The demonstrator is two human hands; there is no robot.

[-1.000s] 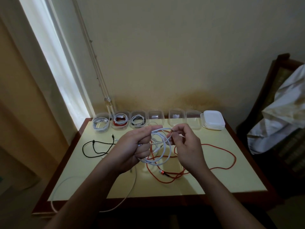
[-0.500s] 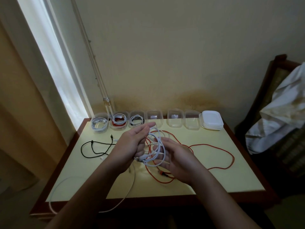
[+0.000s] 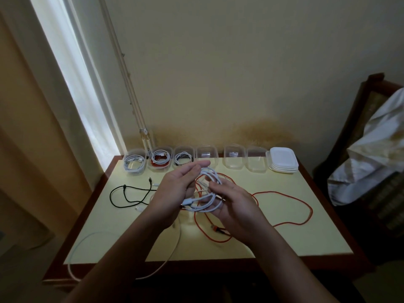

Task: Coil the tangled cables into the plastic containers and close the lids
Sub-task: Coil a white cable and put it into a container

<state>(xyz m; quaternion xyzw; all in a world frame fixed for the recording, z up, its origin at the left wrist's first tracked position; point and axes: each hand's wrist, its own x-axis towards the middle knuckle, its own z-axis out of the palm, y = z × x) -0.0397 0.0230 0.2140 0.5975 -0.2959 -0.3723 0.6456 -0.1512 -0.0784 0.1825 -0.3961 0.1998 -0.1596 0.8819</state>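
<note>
**Both hands hold the white cable, coiled, above the middle of the table.**

I read the left hand [image 3: 175, 193] as gripping one side of the white cable [image 3: 211, 174], with thumb and fingers closed round the loops. The right hand [image 3: 237, 206] holds the opposite side from below, fingers curled into the loops. The coil is held above the table [image 3: 317, 232], in front of the row of six open containers [image 3: 234, 165] at the back edge. The three containers at the left hold coiled cables. A stack of lids [image 3: 283, 160] sits at the row's right end. A red cable [image 3: 284, 194] lies loose beneath the hands, a black cable [image 3: 122, 193] lies to the left, and a long white cable [image 3: 74, 248] hangs over the front edge.
</note>
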